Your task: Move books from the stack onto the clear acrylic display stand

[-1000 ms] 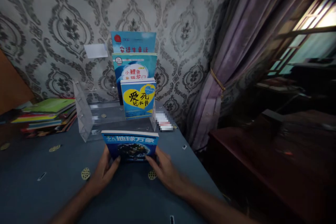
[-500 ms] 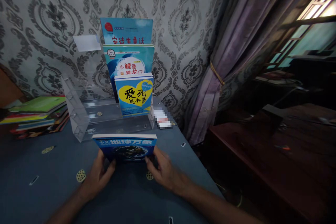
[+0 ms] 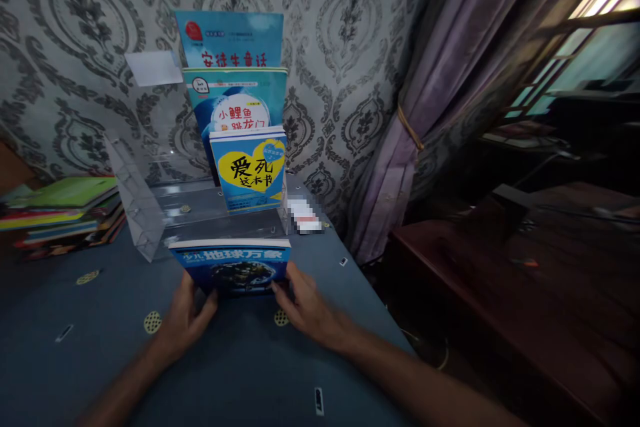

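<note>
A dark blue book (image 3: 235,273) with a globe picture on its cover is held between my two hands, tilted with its white page edge upward. My left hand (image 3: 187,313) grips its left side, thumb toward the cover. On the opposite side my right hand (image 3: 305,300) is closed on the lower right edge. Just behind the book stands a clear acrylic tiered rack (image 3: 137,203). On its right part stand a small blue book (image 3: 253,173) with a yellow heart, a teal book (image 3: 200,107) behind it, and a taller light blue book (image 3: 230,37) at the back.
A stack of colourful books (image 3: 65,203) lies on the blue-grey tablecloth (image 3: 55,373) at the left. A blurred-out white item (image 3: 305,217) sits right of the rack. Patterned wallpaper rises behind, and a tied purple curtain (image 3: 385,180) hangs beside the table's right edge.
The whole view has shifted slightly, so the rack, books and hands appear a little higher and more to the left. Both hands keep their hold on the dark blue book.
</note>
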`<state>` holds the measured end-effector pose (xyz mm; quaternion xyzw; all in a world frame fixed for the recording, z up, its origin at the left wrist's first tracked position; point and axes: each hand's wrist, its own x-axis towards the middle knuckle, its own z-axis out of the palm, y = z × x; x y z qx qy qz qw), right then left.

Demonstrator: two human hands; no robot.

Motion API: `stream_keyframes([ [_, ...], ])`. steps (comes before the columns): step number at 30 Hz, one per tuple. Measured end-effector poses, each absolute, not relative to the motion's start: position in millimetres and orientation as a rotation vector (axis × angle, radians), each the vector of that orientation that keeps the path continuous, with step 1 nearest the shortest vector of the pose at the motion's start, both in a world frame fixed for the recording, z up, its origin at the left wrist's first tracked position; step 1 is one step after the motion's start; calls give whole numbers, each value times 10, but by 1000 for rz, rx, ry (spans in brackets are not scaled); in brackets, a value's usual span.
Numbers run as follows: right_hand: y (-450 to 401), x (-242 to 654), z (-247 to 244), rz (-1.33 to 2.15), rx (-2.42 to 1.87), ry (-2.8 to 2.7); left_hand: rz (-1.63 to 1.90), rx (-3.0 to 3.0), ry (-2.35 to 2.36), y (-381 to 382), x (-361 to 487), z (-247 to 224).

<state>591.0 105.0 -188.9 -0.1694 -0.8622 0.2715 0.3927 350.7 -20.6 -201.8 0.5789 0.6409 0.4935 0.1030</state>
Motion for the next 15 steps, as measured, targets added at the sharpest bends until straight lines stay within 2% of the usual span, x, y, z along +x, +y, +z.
stream_keyframes([
  [15,1073,5896,-1853,733,-427,-2202,1406,1654,1933,-138,3565,-1832],
])
